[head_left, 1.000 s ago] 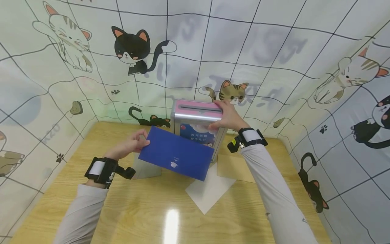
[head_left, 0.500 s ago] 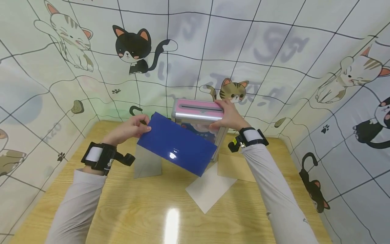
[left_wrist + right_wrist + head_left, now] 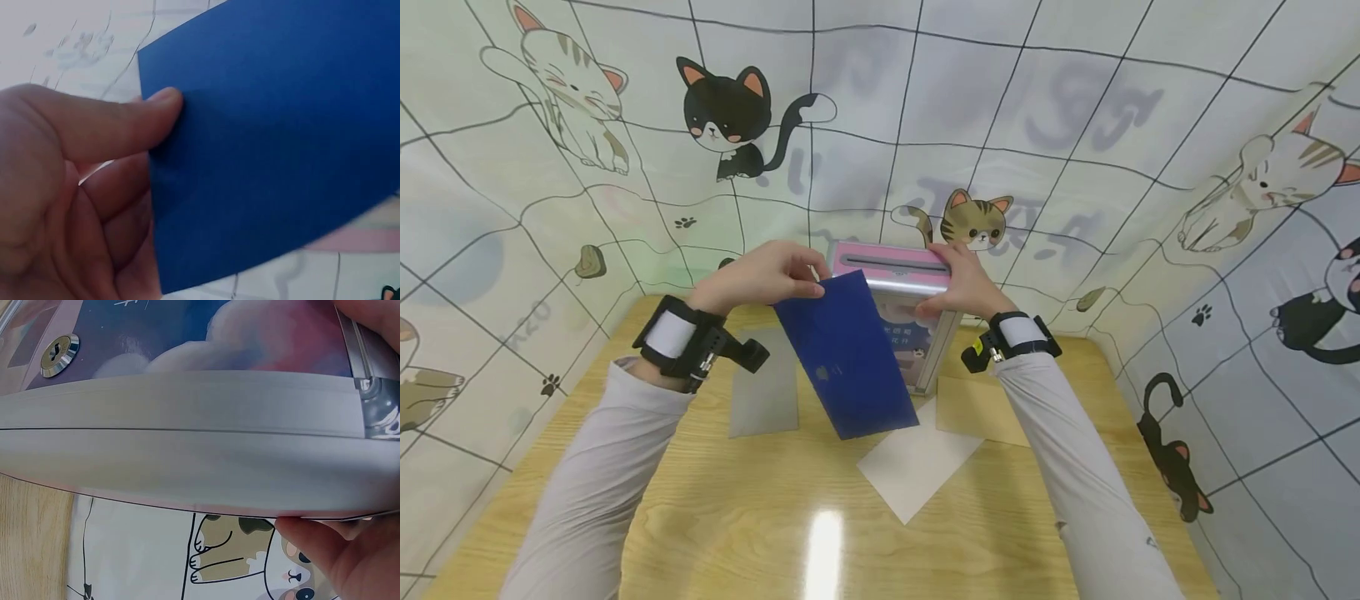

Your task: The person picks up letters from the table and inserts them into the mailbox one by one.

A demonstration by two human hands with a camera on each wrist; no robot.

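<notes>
A blue envelope hangs tilted in front of the box, its upper short edge pinched between thumb and fingers of my left hand. The left wrist view shows that thumb lying on the face of the blue envelope. Behind it stands a box with a pink top, a long slot and silver edges. My right hand grips the box's right upper corner. In the right wrist view the silver rim and a round lock are visible.
On the wooden table lie a grey envelope at the left, a white one in front of the box and a tan one at the right. A cat-patterned sheet covers the walls.
My left hand has moved up and to the right, and the blue envelope has swung to a steeper tilt. My right hand has stayed on the box.
</notes>
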